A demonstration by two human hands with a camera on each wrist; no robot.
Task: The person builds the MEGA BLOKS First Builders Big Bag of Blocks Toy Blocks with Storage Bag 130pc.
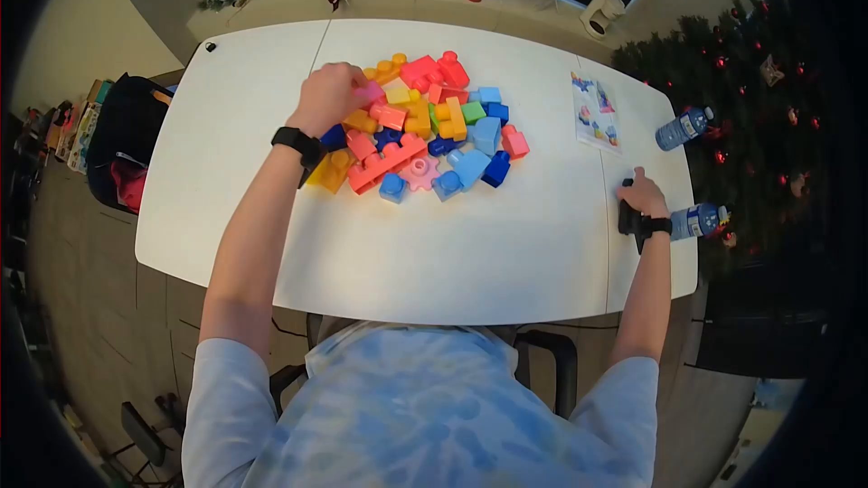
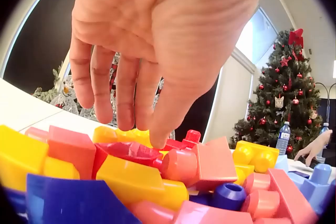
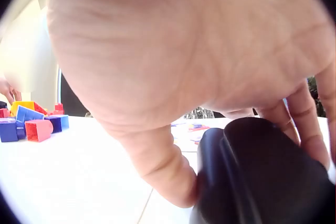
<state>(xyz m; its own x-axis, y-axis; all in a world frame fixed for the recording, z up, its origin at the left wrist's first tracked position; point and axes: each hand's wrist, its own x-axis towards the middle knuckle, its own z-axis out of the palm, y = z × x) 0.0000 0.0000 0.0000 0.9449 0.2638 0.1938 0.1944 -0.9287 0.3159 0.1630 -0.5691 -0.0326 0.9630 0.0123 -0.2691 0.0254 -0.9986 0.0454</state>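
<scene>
Over the left side of a heap of toy building blocks reaches my left hand, fingers pointing down. Its fingertips are right at a pink block in the head view. The left wrist view shows the fingers fairly straight, with the thumb tip close over a crimson block. At the table's right side my right hand holds a black, rounded object. The thumb lies against one side of it and the fingers come down on the other; its kind is not clear.
Two water bottles lie along the table's right edge, one close beside my right wrist. A printed picture sheet lies on the white table, right of the blocks. A decorated Christmas tree stands past the right edge.
</scene>
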